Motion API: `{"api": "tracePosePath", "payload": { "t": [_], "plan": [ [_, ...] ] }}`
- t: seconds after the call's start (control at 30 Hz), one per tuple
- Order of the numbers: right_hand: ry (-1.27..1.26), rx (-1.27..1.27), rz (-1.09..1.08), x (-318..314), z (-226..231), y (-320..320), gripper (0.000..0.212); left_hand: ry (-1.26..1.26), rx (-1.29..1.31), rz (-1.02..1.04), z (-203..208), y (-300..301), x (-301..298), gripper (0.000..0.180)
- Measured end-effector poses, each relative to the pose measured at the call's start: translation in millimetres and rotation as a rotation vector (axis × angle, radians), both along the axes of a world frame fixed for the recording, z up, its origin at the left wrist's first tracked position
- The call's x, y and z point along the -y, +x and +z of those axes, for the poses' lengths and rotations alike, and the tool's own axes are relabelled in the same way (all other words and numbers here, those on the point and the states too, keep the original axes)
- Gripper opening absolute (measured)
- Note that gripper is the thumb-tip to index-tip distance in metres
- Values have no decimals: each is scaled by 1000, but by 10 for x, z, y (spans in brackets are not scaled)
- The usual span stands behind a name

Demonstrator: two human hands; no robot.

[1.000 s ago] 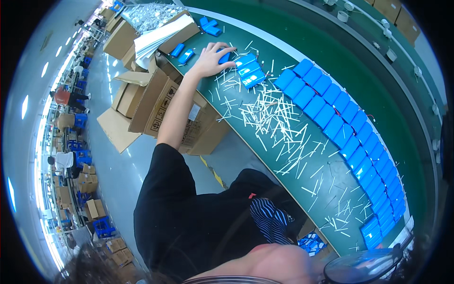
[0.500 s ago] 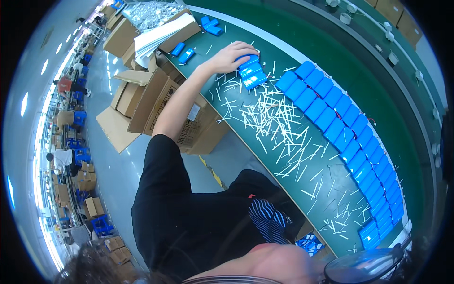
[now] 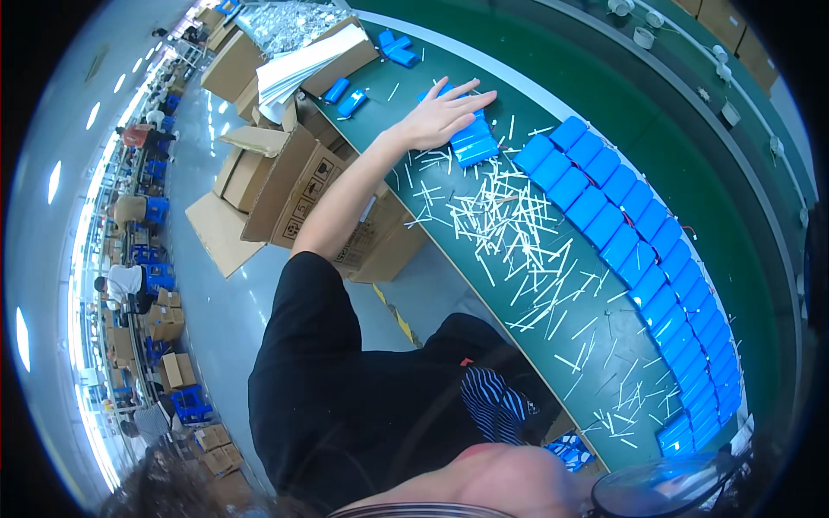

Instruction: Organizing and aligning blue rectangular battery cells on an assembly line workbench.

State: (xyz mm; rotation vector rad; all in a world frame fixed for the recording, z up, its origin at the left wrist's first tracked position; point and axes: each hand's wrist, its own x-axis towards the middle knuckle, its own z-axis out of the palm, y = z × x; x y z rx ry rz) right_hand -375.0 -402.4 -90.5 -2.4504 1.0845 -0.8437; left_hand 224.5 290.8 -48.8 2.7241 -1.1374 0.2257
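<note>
My left hand (image 3: 438, 118) lies over a small group of blue shrink-wrapped battery packs (image 3: 475, 147) on the green tabletop, fingers stretched out and spread. The palm and fingers cover part of the group, so their contact with the packs is partly hidden. Beside that group, many thin white sticks (image 3: 501, 211) lie scattered in a loose heap. To the right, long curved rows of blue battery packs (image 3: 617, 246) stand closely side by side, with a few red wires showing. My right hand is out of view.
Two loose packs (image 3: 352, 103) and another small blue cluster (image 3: 397, 48) lie at the table's far left end. Open cardboard boxes (image 3: 285, 186) stand against the left table edge. A box with white sheets (image 3: 311, 65) is beyond. People work in the distant left.
My left hand has opened from curled around the packs to fingers spread over them. The whole view has shifted slightly to the right.
</note>
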Motion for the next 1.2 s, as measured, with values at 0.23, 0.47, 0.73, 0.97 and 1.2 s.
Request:
{"api": "tracePosePath", "payload": {
  "t": [0.23,0.47,0.73,0.97,1.2],
  "plan": [
    [-12,-16,-15,-214,204,176,37,-302,-73,94,157,290,-277,50],
    [-106,-31,-11,-433,324,460,38,-43,273,781,211,1480,-991,38],
    [-34,-57,-36,-75,118,473,38,8,418,779,117,1943,-1004,42],
    [-3,-54,2,51,12,551,38,-491,259,644,266,542,-819,36],
    [9,-31,31,95,-62,543,38,-451,228,624,232,88,-1286,34]
  ]
}}
